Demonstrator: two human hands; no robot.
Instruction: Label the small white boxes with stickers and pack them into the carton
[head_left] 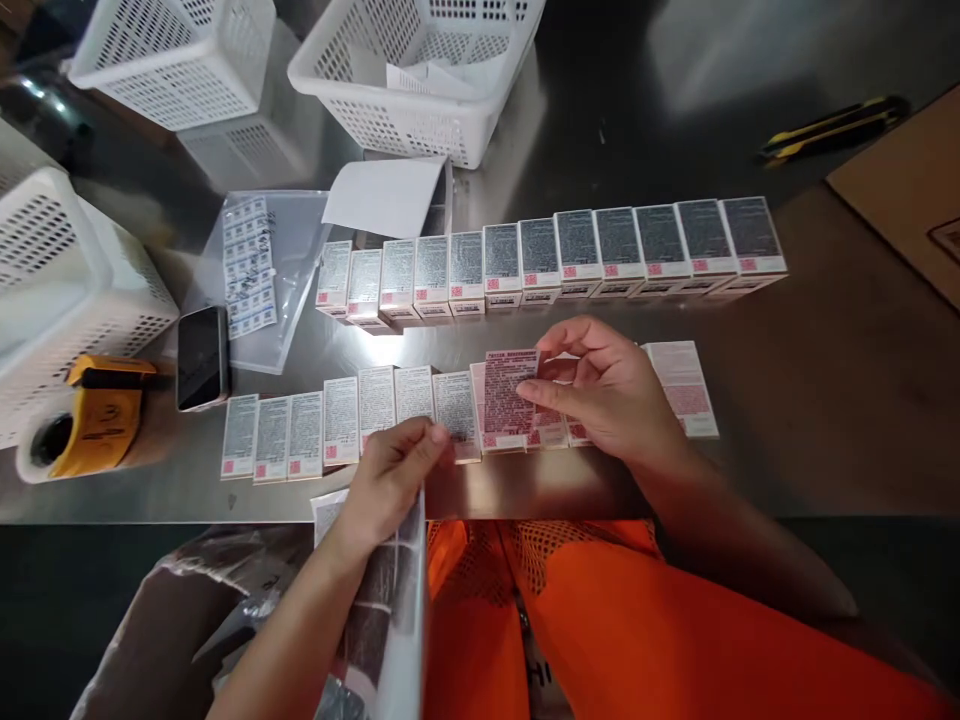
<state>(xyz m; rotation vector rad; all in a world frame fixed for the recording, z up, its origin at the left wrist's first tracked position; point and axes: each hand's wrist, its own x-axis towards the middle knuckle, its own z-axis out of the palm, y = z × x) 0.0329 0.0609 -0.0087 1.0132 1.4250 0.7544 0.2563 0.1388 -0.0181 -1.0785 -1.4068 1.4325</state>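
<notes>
Nearest, the left hand (386, 485) has its thumb pressed to curled fingers, whether gripping anything I cannot tell, while the right hand (604, 395) pinches the right edge of a thin, see-through rectangular label with dark reddish print (501, 400) over a near row of small white printed cardboard boxes (376, 393). Beyond stands a second row of dark-faced, white-edged cardboard boxes (538, 248), then a white perforated plastic basket (405, 125).

Red-coded white boxes (340, 420), orange clothing (630, 610), black-yellow cutter (834, 131)

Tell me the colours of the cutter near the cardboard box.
Cutter: yellow and black, seen in the head view.
</notes>
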